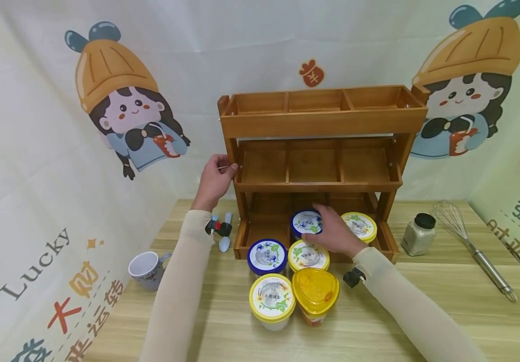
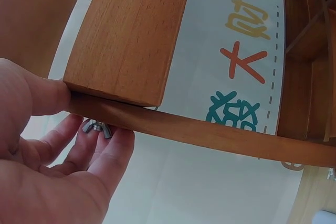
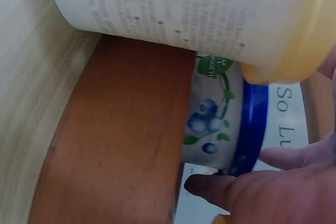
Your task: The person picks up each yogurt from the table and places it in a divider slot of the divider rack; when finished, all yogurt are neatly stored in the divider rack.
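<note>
A three-tier wooden rack stands at the back of the table. My left hand grips its left upright; in the left wrist view the thumb presses the wood and the fingers curl under a bar by a wing nut. My right hand holds a blue-lidded cup in the bottom tier, beside a yellow-lidded cup. The right wrist view shows that blueberry-printed cup against the rack's front board, my fingertips on its rim.
Several cups stand in front of the rack: a blue-lidded one, two yellow-lidded ones and a triangular orange-lidded one. A mug and spoon lie left; a spice jar and whisk right.
</note>
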The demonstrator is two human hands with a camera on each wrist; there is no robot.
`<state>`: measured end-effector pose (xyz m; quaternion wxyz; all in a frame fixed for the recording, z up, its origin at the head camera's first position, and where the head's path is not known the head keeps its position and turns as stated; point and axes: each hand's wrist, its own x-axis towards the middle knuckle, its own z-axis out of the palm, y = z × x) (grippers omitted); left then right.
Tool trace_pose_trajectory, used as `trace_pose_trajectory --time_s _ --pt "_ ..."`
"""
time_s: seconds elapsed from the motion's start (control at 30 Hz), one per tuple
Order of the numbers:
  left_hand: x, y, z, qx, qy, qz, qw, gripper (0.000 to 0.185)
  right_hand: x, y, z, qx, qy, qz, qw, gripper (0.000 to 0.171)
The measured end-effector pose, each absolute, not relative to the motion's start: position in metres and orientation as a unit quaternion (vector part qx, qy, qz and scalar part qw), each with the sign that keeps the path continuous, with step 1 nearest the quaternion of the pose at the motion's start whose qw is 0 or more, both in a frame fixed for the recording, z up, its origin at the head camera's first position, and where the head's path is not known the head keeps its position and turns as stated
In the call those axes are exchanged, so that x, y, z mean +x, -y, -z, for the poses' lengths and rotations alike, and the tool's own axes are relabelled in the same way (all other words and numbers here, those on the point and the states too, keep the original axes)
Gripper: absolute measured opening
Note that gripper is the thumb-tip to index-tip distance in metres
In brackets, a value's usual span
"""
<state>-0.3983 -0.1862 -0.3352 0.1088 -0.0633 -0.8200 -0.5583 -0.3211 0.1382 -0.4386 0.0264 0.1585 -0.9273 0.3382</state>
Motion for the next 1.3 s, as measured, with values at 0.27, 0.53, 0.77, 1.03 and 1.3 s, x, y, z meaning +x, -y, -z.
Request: trace_pose_trajectory --time_s 0.27,0.53,0.77,1.03,1.3 --pt "-0.399 0.187 0.335 -0.059 0.82 0.56 0.104 0.044 -0.309 -0.146 0.427 0.174 0.922 -0.345 0.035 0.097" --pt "-0.399 0.185 0.334 -0.064 0.819 0.56 0.106 0.044 -0.293 -0.157 0.425 0.2 0.918 -0.339 0.038 0.096" --pt "-0.398 0.185 0.335 -0.061 0.826 0.549 0.109 0.045 -0.279 -0.173 0.43 0.263 0.871 -0.414 0.034 0.084" --pt "-0.395 0.186 0.336 -0.059 0.826 0.548 0.114 0.043 -0.269 -0.182 0.441 0.29 0.86 -0.419 0.034 0.074" --pt "-0.396 0.184 0.336 -0.063 0.824 0.552 0.113 0.043 -0.265 -0.185 0.448 0.312 0.856 -0.409 0.054 0.068"
